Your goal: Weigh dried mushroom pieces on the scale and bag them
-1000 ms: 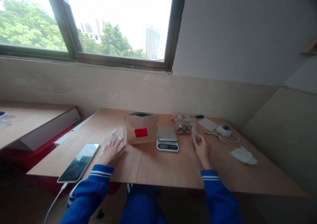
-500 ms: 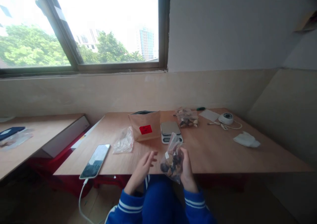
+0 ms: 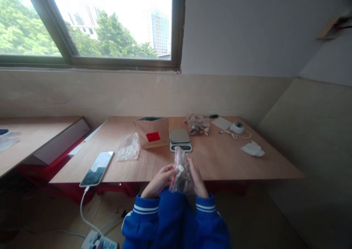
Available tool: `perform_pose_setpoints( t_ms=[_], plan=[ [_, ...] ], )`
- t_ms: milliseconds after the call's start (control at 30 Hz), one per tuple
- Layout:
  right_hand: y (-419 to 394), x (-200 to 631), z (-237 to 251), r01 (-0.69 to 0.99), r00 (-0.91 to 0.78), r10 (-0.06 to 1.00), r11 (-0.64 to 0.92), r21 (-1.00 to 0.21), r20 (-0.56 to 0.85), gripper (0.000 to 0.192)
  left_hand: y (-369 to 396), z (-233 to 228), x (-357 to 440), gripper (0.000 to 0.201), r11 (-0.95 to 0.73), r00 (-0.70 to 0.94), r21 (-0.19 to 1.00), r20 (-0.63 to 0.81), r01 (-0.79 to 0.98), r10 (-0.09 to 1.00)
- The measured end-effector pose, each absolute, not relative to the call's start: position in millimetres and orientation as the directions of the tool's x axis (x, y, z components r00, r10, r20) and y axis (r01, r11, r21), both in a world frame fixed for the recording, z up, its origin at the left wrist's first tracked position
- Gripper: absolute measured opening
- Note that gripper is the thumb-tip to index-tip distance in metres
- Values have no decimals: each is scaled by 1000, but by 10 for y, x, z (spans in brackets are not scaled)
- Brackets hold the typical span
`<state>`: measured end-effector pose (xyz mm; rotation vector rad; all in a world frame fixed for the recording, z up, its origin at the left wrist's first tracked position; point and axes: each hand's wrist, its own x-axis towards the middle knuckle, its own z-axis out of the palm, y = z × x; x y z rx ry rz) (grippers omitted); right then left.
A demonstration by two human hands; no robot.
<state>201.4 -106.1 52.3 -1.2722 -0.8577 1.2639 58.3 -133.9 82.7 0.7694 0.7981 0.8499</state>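
Both hands are gripping a small clear zip bag (image 3: pixel 181 174) of mixed brown pieces just in front of the kitchen scale (image 3: pixel 180 139). The left hand (image 3: pixel 160 181) is pinching its left edge, the right hand (image 3: pixel 198 179) is closing on its right side. The bag's long axis is standing upright, mouth pointing up toward the scale, between equally near hands.

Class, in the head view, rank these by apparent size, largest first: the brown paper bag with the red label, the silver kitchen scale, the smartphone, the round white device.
1. Brown paper bag with the red label.
2. Smartphone, though it lies nearer the camera, so this place is unsure.
3. Silver kitchen scale.
4. Round white device, farthest back.
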Motion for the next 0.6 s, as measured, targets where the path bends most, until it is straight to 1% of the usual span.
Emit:
perform_pose_setpoints(
  t_ms=[33,100,133,167,200,267,300,333,433,600],
  plan=[
    [-1036,2031,491,-76,263,959,-92,-993,-109,31,-1329,848,597,33,446,419,826,-289,-345,861],
    [-1004,2043,479,140,406,912,-5,-990,53,30,-1293,869,639,36,421,356,832,-295,-360,887],
    [-1001,2037,505,218,416,901,36,-975,126,28,-1267,869,665,37,399,304,843,-298,-361,905],
    [-1006,2024,552,272,367,912,81,-959,182,25,-1237,861,691,37,371,244,857,-298,-357,923],
    [-1017,2004,614,304,269,938,132,-944,218,23,-1204,846,715,38,336,180,873,-289,-354,940],
    [-1047,1957,754,313,36,968,224,-923,247,21,-1132,807,744,39,251,65,904,-243,-346,968],
    [-1058,1934,816,312,-50,965,259,-914,256,19,-1096,785,747,40,205,19,918,-211,-338,977],
    [-1062,1915,866,316,-99,959,283,-905,266,18,-1062,764,741,40,161,-18,932,-176,-324,984],
    [-1036,1888,934,333,-101,954,300,-894,283,16,-989,720,693,42,70,-66,971,-87,-230,994],
    [-951,1884,960,355,-121,953,303,-885,278,17,-968,764,618,40,-10,-40,997,7,-73,999]
  ],
)
